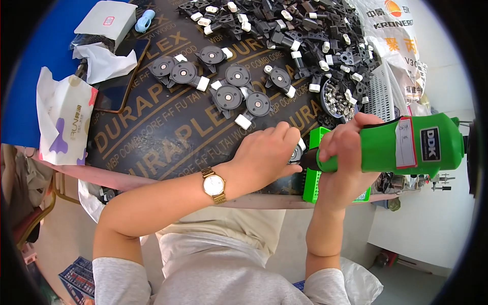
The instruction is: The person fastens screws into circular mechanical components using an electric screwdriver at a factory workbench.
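My right hand (pixel 345 162) is wrapped round a green power screwdriver (pixel 409 145), held level with its dark nose pointing left. That nose meets a small black disc-shaped part (pixel 295 153) at the table's near edge. My left hand (pixel 264 152) pinches this part from the left, and its fingers hide most of it. Under the screwdriver's front sits a bright green plastic tray (pixel 310 188), partly covered by my right hand. Beyond my left hand lie several black disc-shaped parts (pixel 229 97) with white tabs.
Black and white plastic pieces (pixel 274 38) are heaped at the far right. A bowl of small metal pieces (pixel 338 99) and a white basket (pixel 381 94) stand beside them. On the left are a phone (pixel 114 89), a tissue pack (pixel 66 122) and a white box (pixel 107 21).
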The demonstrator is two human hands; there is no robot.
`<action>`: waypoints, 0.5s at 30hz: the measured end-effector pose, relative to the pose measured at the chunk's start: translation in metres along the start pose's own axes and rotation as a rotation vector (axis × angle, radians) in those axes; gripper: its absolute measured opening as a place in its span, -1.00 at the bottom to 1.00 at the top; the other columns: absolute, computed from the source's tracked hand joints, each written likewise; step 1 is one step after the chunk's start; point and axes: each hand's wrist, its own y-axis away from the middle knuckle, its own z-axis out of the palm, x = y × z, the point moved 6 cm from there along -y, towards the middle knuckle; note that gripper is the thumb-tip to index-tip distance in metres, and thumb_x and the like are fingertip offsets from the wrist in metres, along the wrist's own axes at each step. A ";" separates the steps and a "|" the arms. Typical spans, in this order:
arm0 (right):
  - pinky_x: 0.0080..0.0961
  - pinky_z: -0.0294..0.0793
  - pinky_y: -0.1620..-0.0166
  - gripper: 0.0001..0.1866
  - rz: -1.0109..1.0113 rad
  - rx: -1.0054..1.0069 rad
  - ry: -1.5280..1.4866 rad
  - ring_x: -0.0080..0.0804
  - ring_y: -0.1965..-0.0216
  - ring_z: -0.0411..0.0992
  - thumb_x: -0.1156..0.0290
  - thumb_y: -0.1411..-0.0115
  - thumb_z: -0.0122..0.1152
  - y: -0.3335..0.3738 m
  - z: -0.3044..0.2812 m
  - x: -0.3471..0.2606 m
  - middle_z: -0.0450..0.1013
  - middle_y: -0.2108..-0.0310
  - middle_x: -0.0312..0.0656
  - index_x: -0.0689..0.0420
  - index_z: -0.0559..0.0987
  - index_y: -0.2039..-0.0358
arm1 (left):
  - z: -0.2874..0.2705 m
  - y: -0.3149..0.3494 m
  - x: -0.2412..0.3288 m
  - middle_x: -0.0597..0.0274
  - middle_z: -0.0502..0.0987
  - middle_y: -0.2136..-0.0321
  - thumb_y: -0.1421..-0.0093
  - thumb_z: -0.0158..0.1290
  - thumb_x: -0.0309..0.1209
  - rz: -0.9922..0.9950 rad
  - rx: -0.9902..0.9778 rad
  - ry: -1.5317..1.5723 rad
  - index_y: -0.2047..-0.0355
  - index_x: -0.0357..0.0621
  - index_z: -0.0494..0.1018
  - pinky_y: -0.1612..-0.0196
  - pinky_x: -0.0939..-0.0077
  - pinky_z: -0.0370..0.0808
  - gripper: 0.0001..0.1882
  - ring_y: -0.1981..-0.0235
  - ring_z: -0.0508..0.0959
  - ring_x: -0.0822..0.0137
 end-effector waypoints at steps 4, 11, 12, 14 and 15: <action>-0.64 0.15 0.55 -0.50 -0.085 -0.094 -0.262 -0.59 0.68 0.11 0.08 -0.23 0.01 -0.006 -0.016 -0.017 0.16 0.62 -0.32 0.25 0.25 0.05 | -0.002 0.004 0.001 0.09 0.34 0.37 0.09 0.23 -0.22 -0.087 -0.112 -0.019 0.31 -0.18 0.20 0.46 0.27 0.47 -0.51 0.44 0.51 0.06; -0.66 0.20 0.61 -0.64 -0.188 0.047 -0.221 -0.58 0.67 0.17 0.25 -0.27 -0.03 -0.036 -0.091 0.003 0.22 0.64 -0.25 0.28 0.24 0.09 | -0.091 0.075 0.017 0.14 0.39 0.47 0.07 0.22 -0.21 -0.109 -0.536 0.170 0.36 -0.16 0.32 0.50 0.33 0.41 -0.61 0.49 0.50 0.13; -0.66 0.21 0.61 -0.65 -0.169 0.064 -0.207 -0.59 0.68 0.18 0.28 -0.25 0.01 -0.036 -0.092 0.007 0.23 0.64 -0.24 0.29 0.24 0.11 | -0.108 0.099 0.010 0.19 0.42 0.55 0.08 0.23 -0.23 -0.203 -0.550 0.310 0.40 -0.20 0.37 0.52 0.42 0.40 -0.64 0.55 0.49 0.23; -0.66 0.20 0.62 -0.63 -0.146 0.084 -0.171 -0.59 0.69 0.18 0.28 -0.23 0.05 -0.036 -0.095 0.019 0.24 0.64 -0.24 0.30 0.25 0.13 | -0.138 0.154 -0.018 0.20 0.45 0.63 0.09 0.24 -0.29 -0.675 -0.637 0.342 0.42 -0.25 0.41 0.51 0.50 0.39 -0.67 0.59 0.49 0.33; -0.66 0.15 0.58 -0.63 -0.128 0.061 -0.106 -0.59 0.66 0.14 0.21 -0.27 -0.02 -0.036 -0.094 0.022 0.18 0.64 -0.28 0.26 0.28 0.11 | -0.149 0.187 -0.035 0.19 0.46 0.65 0.07 0.22 -0.31 -0.824 -0.473 0.266 0.41 -0.26 0.43 0.52 0.51 0.39 -0.69 0.60 0.50 0.36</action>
